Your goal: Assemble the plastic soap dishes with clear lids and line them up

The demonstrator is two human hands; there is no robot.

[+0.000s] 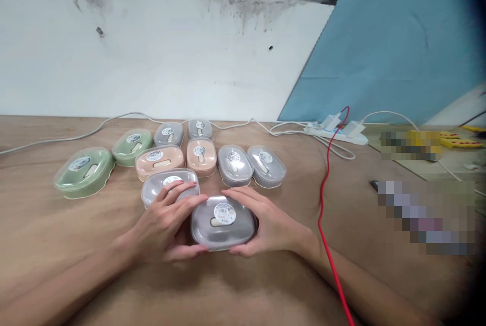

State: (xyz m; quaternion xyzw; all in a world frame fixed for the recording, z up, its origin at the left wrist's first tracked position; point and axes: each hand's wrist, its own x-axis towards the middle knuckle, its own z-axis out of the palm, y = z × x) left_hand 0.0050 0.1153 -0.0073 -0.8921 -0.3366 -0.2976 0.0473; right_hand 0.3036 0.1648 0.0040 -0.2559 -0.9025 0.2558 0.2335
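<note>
the left hand [165,222] and right hand [275,222], fingers spread in wide curves, hold opposite ends of a grey rounded plastic box with a clear lid [224,235], nearest the person; whether it rests on the brown wooden tabletop [235,295], i cannot tell. two green rounded boxes [132,153], two peach boxes [161,166] and four grey boxes [234,170] look already set out. left fingers overlap another grey lidded box [152,187]. only the held box seems not yet settled.
</note>
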